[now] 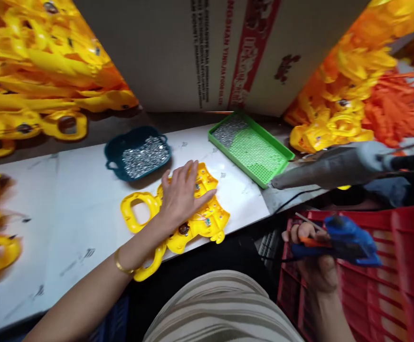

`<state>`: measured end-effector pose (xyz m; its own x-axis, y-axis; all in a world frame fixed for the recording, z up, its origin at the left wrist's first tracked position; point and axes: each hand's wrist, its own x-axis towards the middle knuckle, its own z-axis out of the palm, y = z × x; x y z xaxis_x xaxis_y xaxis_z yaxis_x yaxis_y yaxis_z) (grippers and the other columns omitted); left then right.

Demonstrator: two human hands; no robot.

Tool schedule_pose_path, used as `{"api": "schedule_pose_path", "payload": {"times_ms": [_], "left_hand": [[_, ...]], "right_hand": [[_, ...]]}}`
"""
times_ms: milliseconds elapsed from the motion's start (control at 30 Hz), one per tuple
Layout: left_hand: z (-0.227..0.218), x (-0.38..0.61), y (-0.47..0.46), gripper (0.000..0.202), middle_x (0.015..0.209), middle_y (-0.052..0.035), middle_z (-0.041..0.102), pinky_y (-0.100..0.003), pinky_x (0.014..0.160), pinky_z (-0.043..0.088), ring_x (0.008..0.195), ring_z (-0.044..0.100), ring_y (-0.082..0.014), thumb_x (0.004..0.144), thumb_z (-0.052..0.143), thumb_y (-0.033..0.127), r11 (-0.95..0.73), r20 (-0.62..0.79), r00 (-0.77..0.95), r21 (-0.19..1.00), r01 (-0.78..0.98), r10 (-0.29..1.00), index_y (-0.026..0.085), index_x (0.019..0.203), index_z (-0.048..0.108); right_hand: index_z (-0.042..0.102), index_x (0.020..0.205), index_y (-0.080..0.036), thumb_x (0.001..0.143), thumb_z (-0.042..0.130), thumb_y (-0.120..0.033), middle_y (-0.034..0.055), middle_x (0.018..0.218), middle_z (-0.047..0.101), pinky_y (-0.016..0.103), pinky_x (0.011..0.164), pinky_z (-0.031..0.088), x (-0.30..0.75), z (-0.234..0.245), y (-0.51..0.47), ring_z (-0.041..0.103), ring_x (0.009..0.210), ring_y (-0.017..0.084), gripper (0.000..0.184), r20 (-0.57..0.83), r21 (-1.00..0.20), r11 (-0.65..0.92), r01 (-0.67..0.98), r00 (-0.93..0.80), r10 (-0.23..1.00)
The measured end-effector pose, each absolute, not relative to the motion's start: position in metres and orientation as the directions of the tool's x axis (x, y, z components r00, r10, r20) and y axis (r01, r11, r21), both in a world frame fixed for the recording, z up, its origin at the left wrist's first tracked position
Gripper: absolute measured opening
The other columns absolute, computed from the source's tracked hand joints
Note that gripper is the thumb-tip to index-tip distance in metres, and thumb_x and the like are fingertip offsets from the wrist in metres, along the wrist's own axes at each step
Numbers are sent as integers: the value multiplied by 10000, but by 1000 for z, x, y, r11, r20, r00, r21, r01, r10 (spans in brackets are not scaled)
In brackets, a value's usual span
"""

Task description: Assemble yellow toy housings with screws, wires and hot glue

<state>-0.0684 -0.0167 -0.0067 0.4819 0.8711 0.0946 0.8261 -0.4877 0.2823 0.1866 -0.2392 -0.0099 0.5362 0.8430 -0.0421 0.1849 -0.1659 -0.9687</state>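
Note:
My left hand point(180, 194) lies palm down across yellow plastic toy shells point(210, 223), fingers stretched and thumb apart. Their hollow inner sides face up, showing screw posts and a dark round part, and loop-shaped handles point(139, 202) stick out at the left. Off the table's edge on the right, my right hand point(317, 256) is wrapped round a blue glue gun point(351, 242) with an orange trigger. A thin pale stick point(306, 219) shows beside its fingers. Part of the shells is hidden under my left hand.
A dark teal tray point(114, 152) and a green perforated basket point(264, 159) hold small metal screws. A grey electric screwdriver point(321, 171) lies at the right. Behind stands a large carton point(171, 57), with piled yellow parts point(50, 61) beside it. A red crate point(406, 266) sits lower right.

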Motion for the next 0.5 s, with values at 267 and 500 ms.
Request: {"api": "schedule_pose_path", "payload": {"times_ms": [267, 500], "left_hand": [[-1, -67, -13, 824, 1446, -231, 450, -620, 1085, 235, 1267, 455, -408, 894, 292, 705, -517, 131, 500, 233, 824, 856, 116, 1468, 354], [18, -81, -20, 839, 1488, -209, 402, -652, 1071, 242, 1332, 388, -420, 875, 277, 761, -525, 232, 485, 163, 836, 844, 200, 1499, 285]], "right_hand": [[621, 971, -223, 699, 751, -542, -22, 809, 636, 278, 640, 594, 222, -27, -223, 630, 696, 114, 439, -370, -912, -36, -409, 780, 504], [606, 830, -169, 556, 845, -533, -32, 704, 646, 220, 608, 614, 249, -30, -165, 635, 575, 87, 515, -367, -908, -22, -419, 767, 527]]}}
